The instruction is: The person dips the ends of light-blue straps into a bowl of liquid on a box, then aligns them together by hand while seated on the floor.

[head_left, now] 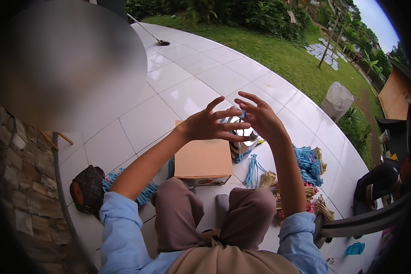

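a grey blur [66,64] hides the upper left; fingers [228,123] hide the blue strand [243,114].

Both my arms are up in front of me, sleeves pushed to the elbows. My left hand [210,125] spreads its fingers toward the right, my right hand [259,118] meets it, fingertips overlapping, fingers splayed and slightly curled, wrists bent inward.

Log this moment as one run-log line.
left hand: fingers spread, touching blue strand | right hand: pinching strand | below: cardboard box | beside: blue and tan bundles
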{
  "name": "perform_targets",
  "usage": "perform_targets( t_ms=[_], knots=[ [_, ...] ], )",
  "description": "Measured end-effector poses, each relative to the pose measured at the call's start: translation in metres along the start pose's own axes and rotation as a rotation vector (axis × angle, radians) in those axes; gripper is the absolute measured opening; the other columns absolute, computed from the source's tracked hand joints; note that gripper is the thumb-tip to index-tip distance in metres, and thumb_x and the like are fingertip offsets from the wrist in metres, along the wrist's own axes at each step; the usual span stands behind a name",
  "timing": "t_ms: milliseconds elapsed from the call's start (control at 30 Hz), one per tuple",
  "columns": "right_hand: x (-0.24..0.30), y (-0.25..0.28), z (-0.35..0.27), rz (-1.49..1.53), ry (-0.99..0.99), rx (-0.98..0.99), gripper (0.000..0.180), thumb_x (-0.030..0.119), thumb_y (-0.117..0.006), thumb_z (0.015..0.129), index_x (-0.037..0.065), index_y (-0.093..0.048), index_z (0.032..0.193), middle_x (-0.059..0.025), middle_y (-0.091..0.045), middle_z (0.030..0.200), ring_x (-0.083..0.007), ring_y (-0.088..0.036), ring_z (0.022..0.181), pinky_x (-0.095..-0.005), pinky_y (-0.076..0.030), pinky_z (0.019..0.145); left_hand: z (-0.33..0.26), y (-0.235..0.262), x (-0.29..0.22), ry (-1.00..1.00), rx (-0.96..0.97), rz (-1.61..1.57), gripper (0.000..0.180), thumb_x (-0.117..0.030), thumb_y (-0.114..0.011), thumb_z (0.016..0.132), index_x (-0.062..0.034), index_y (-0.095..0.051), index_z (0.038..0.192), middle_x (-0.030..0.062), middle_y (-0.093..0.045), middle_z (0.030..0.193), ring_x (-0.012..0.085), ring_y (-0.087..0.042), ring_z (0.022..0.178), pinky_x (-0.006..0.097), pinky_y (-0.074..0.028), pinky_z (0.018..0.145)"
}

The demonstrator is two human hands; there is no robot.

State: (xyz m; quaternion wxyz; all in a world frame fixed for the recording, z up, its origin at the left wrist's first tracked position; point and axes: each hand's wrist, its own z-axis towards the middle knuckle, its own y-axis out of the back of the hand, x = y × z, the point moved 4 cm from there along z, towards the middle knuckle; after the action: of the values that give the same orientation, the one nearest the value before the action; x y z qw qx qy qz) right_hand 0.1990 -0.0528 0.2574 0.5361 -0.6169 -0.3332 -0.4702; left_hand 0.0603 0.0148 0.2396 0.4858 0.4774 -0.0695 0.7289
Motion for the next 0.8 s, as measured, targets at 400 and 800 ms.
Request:
perform_targets(
  t_ms=[400,800],
  knots=[
    [-0.026,0.058,-0.036,-0.177,0.132,-0.063,0.051,-0.008,-0.049,0.08,-0.001,-0.041,0.13,-0.0138,-0.057,0.115,-0.0236,-0.058,0.107,-0.0335,-0.045,0.095,0.0,0.003,0.033,0.514,0.069,-0.352,0.017,-0.018,-0.066,0.078,-0.0138,-0.054,0.089,-0.0001,-0.06,0.089,0.0202,-0.058,0.089,0.035,-0.042,0.089],
    [-0.017,0.0,-0.036,-0.006,0.51,-0.256,0.045,0.013,-0.055,0.09,-0.004,-0.04,0.129,-0.014,-0.061,0.105,-0.0118,-0.058,0.08,-0.0246,-0.048,0.067,-0.014,0.025,-0.002,1.07,0.048,-0.443,0.007,-0.011,-0.054,0.085,-0.0057,-0.05,0.088,0.0051,-0.053,0.073,0.0202,-0.055,0.068,0.031,-0.04,0.069]
  ],
)
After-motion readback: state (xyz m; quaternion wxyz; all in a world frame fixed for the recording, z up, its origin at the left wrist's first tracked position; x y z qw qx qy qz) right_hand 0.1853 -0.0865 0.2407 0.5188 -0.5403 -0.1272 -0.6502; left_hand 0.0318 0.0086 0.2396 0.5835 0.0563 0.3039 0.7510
